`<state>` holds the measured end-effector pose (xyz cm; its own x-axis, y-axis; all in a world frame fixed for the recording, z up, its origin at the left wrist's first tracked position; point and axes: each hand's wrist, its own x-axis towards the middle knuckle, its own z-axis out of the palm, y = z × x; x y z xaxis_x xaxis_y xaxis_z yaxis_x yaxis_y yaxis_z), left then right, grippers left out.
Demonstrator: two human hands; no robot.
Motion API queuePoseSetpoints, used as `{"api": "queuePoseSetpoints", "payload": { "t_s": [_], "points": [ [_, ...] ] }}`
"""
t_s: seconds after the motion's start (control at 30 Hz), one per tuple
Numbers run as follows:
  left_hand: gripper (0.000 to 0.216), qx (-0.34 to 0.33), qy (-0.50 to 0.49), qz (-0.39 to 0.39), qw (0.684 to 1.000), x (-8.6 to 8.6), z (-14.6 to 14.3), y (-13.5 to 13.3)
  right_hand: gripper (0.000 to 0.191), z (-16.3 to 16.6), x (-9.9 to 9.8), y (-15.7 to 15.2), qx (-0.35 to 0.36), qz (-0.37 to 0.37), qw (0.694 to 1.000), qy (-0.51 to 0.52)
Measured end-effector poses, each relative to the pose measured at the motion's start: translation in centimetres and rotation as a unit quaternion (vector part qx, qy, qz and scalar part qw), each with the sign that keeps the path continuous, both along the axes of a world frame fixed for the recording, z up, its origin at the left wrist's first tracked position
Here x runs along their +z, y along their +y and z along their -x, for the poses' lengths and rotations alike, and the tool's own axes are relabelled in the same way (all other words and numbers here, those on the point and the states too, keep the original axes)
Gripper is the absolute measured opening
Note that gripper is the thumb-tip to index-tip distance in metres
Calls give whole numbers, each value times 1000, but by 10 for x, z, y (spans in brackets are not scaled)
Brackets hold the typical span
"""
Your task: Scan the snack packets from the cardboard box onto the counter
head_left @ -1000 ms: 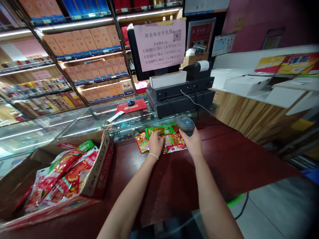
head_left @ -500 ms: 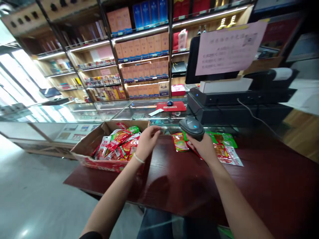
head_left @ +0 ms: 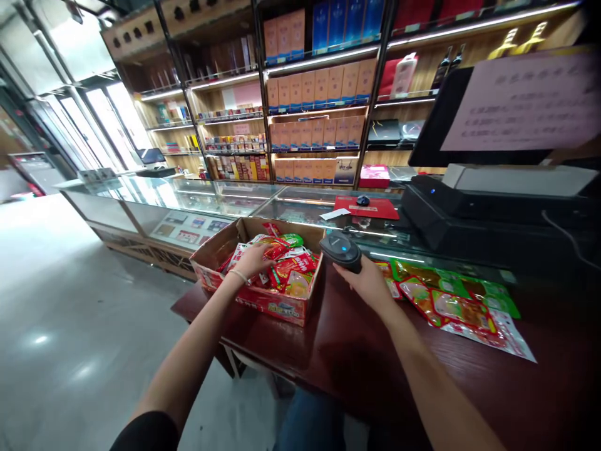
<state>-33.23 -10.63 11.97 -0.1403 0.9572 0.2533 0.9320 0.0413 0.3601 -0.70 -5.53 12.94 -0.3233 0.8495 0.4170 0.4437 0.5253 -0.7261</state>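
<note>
- the left hand point(head_left: 257, 258) was inside the cardboard box point(head_left: 282, 308), over the heap of packets point(head_left: 293, 269); whether its fingers had closed on one, i could not tell.
- a pale band point(head_left: 239, 275) circled the left wrist.
- the right hand point(head_left: 369, 280) was wrapped around the handle of a dark scanner point(head_left: 342, 248), which showed a blue light on top and was held up just beside the box's right wall.
- the box stood open on the dark red table point(head_left: 352, 357), its packets mostly red, with some green and white among them.
- to the right of the scanner, loose packets point(head_left: 462, 308) lay overlapping on the table, green ones at the back, red-edged ones in front and a whitish one at the near side.
- behind the table ran a glass counter point(head_left: 201, 194), bearing a red mat point(head_left: 382, 208), a mouse point(head_left: 363, 200) on the mat and a white slip point(head_left: 335, 214) beside it.
- a pink sheet point(head_left: 521, 106) hung over the monitor point(head_left: 439, 119) at the right.
</note>
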Motion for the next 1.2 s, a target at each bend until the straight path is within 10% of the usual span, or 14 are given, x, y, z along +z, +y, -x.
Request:
{"api": "queuePoseSetpoints", "payload": {
  "t_s": [0.23,0.43,0.73,1.0,1.2],
  "points": [
    [63,-33,25,74,996,3,-5,1,37,5,-3,-1,10,-11,1000,1],
    [36,98,-133,-91,982,15,-17,-4,36,-2,-3,-2,-3,-10,1000,12],
    [49,-80,-475,-83,873,37,-83,1,47,-43,0,-4,-39,-15,996,73],
    [32,-123,-350,-73,926,40,-148,20,64,-86,6,-18,-40,-31,998,48],
    [26,-132,-241,-63,959,39,-165,28,41,-104,0,-19,-56,-21,998,20]
  ]
}}
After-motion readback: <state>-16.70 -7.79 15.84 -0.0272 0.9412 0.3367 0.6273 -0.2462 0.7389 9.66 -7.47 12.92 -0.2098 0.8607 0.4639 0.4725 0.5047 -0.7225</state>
